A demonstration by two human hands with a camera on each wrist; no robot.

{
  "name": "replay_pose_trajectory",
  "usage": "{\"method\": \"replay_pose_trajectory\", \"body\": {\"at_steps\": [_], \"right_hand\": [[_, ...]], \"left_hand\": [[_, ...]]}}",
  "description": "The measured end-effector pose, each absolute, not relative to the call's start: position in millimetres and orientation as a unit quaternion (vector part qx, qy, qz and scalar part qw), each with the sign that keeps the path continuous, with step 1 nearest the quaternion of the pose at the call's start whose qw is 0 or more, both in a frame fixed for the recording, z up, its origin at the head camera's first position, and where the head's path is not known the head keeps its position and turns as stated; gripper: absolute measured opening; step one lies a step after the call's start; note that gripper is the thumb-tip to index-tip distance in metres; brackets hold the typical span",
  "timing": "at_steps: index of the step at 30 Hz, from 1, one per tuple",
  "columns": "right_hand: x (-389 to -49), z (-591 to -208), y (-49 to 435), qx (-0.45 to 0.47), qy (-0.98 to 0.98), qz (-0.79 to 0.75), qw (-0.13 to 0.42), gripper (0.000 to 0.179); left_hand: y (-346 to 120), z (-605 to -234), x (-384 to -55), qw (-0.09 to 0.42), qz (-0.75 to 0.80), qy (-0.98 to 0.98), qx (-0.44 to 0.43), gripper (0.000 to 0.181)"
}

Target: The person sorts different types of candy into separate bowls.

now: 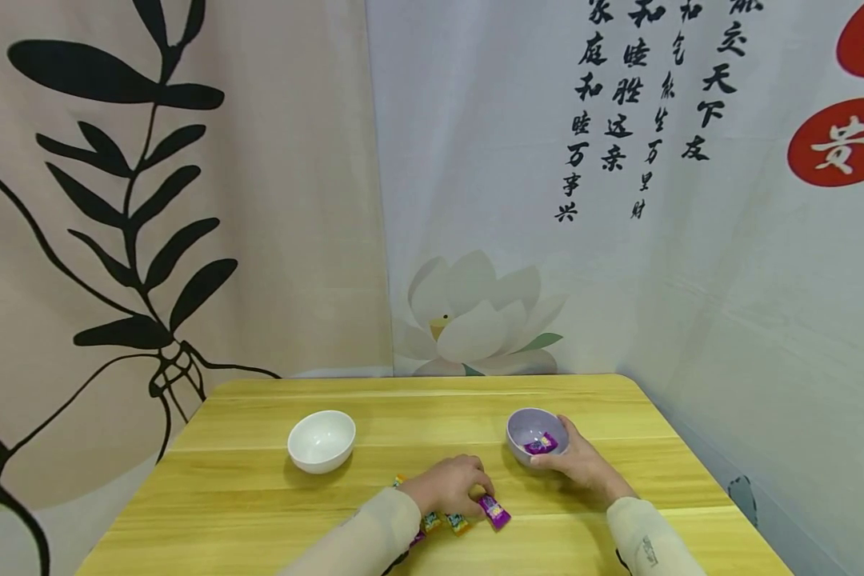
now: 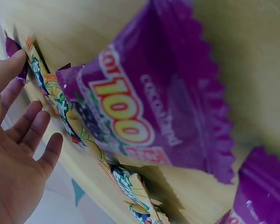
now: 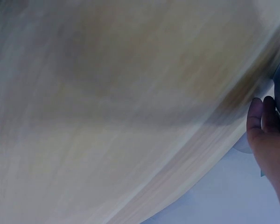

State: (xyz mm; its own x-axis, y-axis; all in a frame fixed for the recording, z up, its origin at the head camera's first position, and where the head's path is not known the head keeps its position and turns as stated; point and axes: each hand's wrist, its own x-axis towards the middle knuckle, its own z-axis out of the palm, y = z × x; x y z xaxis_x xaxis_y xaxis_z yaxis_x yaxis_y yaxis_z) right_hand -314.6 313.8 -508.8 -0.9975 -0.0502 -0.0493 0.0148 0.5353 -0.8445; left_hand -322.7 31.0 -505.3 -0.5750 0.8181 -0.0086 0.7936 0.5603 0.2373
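With bent fingers, my left hand [image 1: 450, 484] pinches the end of a purple-wrapped candy [image 1: 494, 512] on the table. In the left wrist view, thumb and forefinger are at that candy [image 2: 21, 65], while the other fingers are spread. Yellow-orange candies [image 1: 458, 524] lie under and beside this hand, partly hidden by it. Another purple candy [image 2: 130, 102] looms close to the left wrist camera. My right hand [image 1: 583, 462] grips the side of a purple bowl [image 1: 536, 420], thumb at the near side. Inside the bowl is purple candy [image 1: 542, 444].
A white bowl [image 1: 321, 442] stands on the left part of the wooden table [image 1: 259, 512]. Behind the table's back edge hangs a printed cloth [image 1: 295, 200] with plants and writing. At the right, a second purple candy [image 2: 266, 186] shows in the left wrist view.
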Motion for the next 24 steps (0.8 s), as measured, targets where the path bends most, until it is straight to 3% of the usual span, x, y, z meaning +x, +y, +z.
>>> {"method": "replay_pose_trajectory", "body": {"at_steps": [17, 24], "right_hand": [[-311.3, -504.4, 312.8, -0.015, 0.870, -0.492, 0.036, 0.118], [-313.3, -505.1, 313.2, -0.011, 0.873, -0.486, 0.035, 0.120]], "left_hand": [[24.0, -503.1, -327.0, 0.077, 0.175, 0.899, 0.393, 0.020], [19.5, -494.6, -331.2, 0.051, 0.190, 0.911, 0.362, 0.023]]}}
